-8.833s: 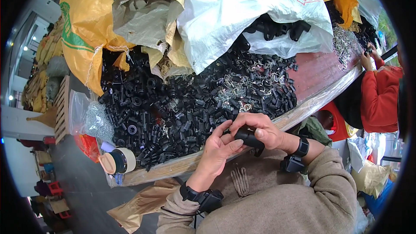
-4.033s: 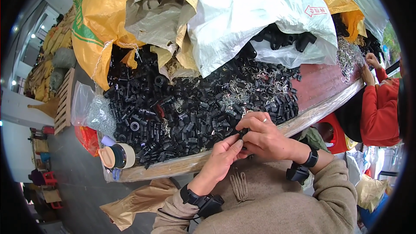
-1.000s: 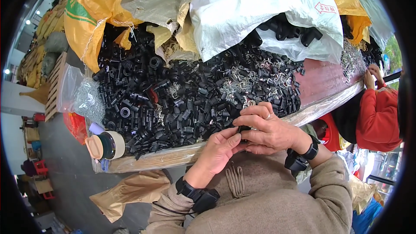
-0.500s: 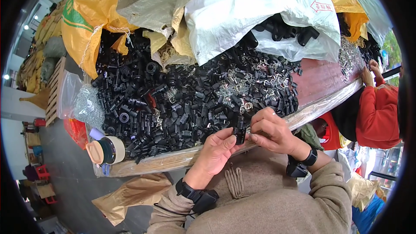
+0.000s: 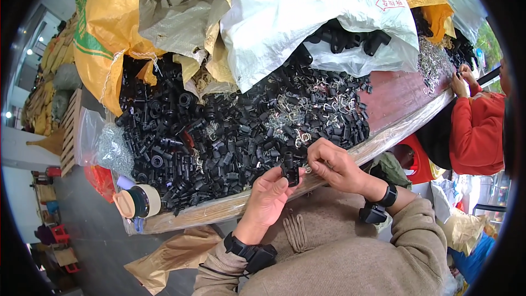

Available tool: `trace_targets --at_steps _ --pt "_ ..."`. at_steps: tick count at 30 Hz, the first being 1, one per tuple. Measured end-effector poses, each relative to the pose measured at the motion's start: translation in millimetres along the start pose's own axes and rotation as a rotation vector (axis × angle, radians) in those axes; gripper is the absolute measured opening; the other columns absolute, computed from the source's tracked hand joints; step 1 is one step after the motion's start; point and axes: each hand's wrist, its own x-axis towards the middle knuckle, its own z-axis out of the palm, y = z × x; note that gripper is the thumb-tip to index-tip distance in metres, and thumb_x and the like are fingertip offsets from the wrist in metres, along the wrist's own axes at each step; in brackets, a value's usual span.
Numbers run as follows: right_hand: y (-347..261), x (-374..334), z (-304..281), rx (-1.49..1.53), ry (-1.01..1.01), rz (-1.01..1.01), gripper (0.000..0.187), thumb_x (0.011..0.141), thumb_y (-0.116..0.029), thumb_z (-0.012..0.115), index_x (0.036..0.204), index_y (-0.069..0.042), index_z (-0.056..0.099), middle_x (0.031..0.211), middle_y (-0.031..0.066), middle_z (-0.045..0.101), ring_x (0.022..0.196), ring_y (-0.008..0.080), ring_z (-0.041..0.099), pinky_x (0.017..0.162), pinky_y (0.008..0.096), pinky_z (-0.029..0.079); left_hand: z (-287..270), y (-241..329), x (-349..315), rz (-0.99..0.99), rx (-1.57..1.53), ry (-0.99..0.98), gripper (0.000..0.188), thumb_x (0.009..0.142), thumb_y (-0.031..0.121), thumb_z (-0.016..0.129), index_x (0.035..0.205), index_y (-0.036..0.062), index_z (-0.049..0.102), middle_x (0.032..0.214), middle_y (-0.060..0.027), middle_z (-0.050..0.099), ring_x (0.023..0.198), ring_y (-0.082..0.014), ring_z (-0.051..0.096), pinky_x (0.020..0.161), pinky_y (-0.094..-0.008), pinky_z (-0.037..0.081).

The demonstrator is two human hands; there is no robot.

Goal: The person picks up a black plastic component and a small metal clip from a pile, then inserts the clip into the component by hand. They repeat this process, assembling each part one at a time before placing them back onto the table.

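Upright between the thumb and fingers of my left hand [image 5: 265, 198] is a small black plastic part [image 5: 290, 172], roughly cylindrical. Just to its right, my right hand [image 5: 341, 171] is closed in a pinch. A tiny pale bit shows by its fingertips, too small to name. Both hands are over the near wooden edge of the table. Beyond them spreads a heap of small black plastic parts [image 5: 235, 151], with bent silvery metal pieces [image 5: 301, 138] scattered over it.
A white woven sack [image 5: 312, 16] spills larger black parts at the back; a yellow sack [image 5: 104, 27] stands left. A lidded jar [image 5: 147, 201] and a clear bag of small metal pieces [image 5: 114, 148] sit at the left corner. A person in red [image 5: 475, 131] works at right.
The black part and my left hand have shifted slightly left in the picture. My right hand has drawn back a little, leaving a wider gap beside the part. The whole view has shifted slightly.
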Motion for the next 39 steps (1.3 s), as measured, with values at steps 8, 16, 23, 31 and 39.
trace_targets --at_steps 8,16,23,31,39 --pt "-4.0 -3.6 -4.8 -0.017 0.069 0.017 0.006 0.082 -0.006 0.048 0.078 -0.003 0.044 0.078 0.0076 0.045 0.072 0.0203 0.045 0.065 0.0288 0.039 4.4 -4.9 0.8 -0.047 -0.015 0.049 0.028 0.080 0.012 0.055 0.104 -0.0003 0.051 0.103 -0.0126 0.055 0.094 -0.0207 0.054 0.082 -0.0299 0.044" --pt "-12.8 4.8 -2.9 -0.166 0.076 -0.189 0.008 0.075 -0.004 0.054 0.078 -0.003 0.046 0.087 0.0092 0.047 0.078 0.0230 0.047 0.067 0.0305 0.038 5.5 -6.3 4.0 -0.131 -0.007 0.061 0.026 0.082 0.012 0.053 0.105 0.0014 0.050 0.098 -0.0099 0.057 0.087 -0.0183 0.057 0.074 -0.0267 0.048" --pt "-12.3 6.4 2.5 -0.430 0.058 -0.323 0.018 0.064 -0.004 0.060 0.078 -0.007 0.049 0.092 0.0092 0.047 0.083 0.0243 0.047 0.073 0.0341 0.032 -2.5 -7.8 3.2 -0.147 0.054 0.096 0.027 0.081 0.014 0.055 0.104 0.0014 0.051 0.096 -0.0072 0.057 0.083 -0.0147 0.057 0.072 -0.0246 0.048" --pt "-14.6 9.9 6.8 -0.524 0.027 -0.379 0.019 0.063 -0.006 0.061 0.078 -0.007 0.049 0.092 0.0095 0.047 0.084 0.0248 0.047 0.073 0.0344 0.033 3.8 -0.2 0.8 -0.139 0.155 0.132 0.029 0.080 0.015 0.056 0.105 0.0004 0.051 0.094 -0.0062 0.057 0.081 -0.0130 0.057 0.071 -0.0236 0.048" --pt "-32.6 12.2 11.8 -0.323 0.091 -0.218 0.027 0.066 -0.008 0.062 0.089 -0.005 0.048 0.095 0.0098 0.048 0.085 0.0253 0.045 0.072 0.0346 0.034 -8.8 53.7 -27.6 0.068 0.488 0.273 0.025 0.079 0.011 0.056 0.101 -0.0014 0.053 0.092 -0.0084 0.059 0.079 -0.0140 0.057 0.070 -0.0231 0.047"
